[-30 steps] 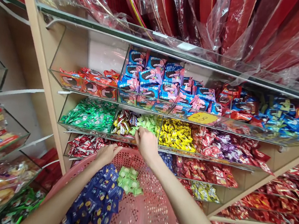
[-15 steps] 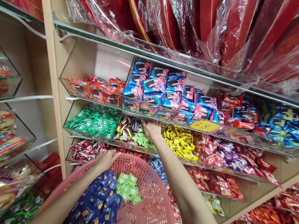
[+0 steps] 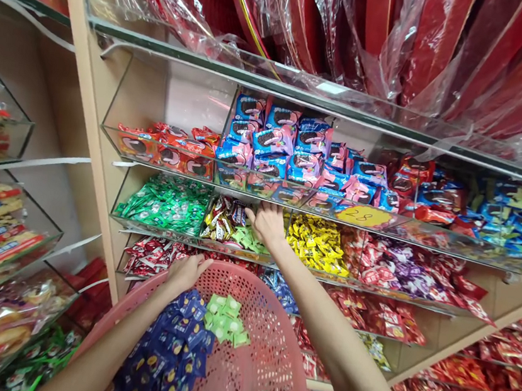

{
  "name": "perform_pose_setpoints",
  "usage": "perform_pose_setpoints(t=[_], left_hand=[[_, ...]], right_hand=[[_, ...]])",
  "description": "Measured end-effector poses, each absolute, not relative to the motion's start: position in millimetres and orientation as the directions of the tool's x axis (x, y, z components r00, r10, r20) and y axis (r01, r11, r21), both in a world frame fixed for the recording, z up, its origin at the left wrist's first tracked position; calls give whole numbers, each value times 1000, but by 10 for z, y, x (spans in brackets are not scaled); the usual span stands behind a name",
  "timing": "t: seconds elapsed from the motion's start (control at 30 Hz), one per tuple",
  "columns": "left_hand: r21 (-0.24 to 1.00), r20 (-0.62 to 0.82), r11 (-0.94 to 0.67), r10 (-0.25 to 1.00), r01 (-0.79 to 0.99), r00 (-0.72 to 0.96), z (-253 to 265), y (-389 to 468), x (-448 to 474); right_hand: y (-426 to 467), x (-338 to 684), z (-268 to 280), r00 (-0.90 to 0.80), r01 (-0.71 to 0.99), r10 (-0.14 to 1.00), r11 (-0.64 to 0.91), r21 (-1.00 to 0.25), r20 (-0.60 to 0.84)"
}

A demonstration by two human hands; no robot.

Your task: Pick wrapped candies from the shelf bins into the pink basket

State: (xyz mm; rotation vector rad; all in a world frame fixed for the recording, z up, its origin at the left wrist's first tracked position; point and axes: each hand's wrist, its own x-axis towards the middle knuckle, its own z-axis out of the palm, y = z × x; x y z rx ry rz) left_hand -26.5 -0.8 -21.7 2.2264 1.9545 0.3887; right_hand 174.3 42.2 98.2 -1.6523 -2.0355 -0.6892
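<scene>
My left hand (image 3: pixel 186 270) is closed over the far left rim of a round pink plastic basket (image 3: pixel 269 323). Inside the basket lie a heap of dark blue candy packets (image 3: pixel 170 349) and a small pile of light green packets (image 3: pixel 227 319). My right hand (image 3: pixel 267 223) reaches into a clear shelf bin, just under the shelf above. Its thumb is apart from the fingers, whose tips are partly hidden at the back. Below it in the bin are light green packets (image 3: pixel 246 239), beside brown and yellow wrapped candies (image 3: pixel 225 220).
Green candies (image 3: pixel 165 204) fill the bin to the left, yellow ones (image 3: pixel 315 243) the bin to the right. Above, a glass shelf edge (image 3: pixel 224 184) fronts blue cookie packs (image 3: pixel 272 138) and a yellow price tag (image 3: pixel 364 216). Red bags in plastic (image 3: pixel 431 51) hang over the top shelf.
The view has shifted slightly. My right hand stays in the same bin, its fingers now reaching further back under the shelf. My left hand still grips the basket rim.
</scene>
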Motion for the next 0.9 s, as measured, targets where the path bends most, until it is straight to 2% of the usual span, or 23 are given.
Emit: perform_pose_setpoints(t=[0.1, 0.17, 0.27, 0.37, 0.43, 0.5, 0.6, 0.7, 0.9], left_hand=[[279, 92, -142, 988, 950, 121, -210, -4, -248], [280, 90, -145, 988, 949, 124, -209, 1, -232], [286, 86, -149, 988, 946, 130, -211, 7, -208], [286, 95, -164, 985, 944, 142, -214, 9, -196], [281, 101, -168, 984, 945, 145, -220, 11, -195], [278, 102, -166, 985, 946, 143, -231, 14, -195], [280, 101, -158, 986, 947, 135, -250, 21, -192], [279, 95, -155, 986, 948, 133, -261, 25, -185], [253, 81, -159, 986, 954, 143, -252, 20, -155]], right_hand=[[161, 1685, 969, -277, 946, 690, 317, 64, 669], [-46, 1642, 965, -287, 902, 651, 430, -30, 703], [-350, 1592, 961, -184, 736, 660, 584, -343, 728], [-576, 1566, 926, -35, 305, 796, 585, -752, 605], [-666, 1563, 879, -10, -60, 896, 442, -895, 443], [-714, 1571, 827, -51, -333, 951, 271, -903, 304], [-736, 1603, 761, -121, -527, 970, 117, -842, 210], [-730, 1641, 707, -128, -592, 978, 59, -804, 166], [-727, 1670, 567, -92, -604, 989, 39, -796, 119]])
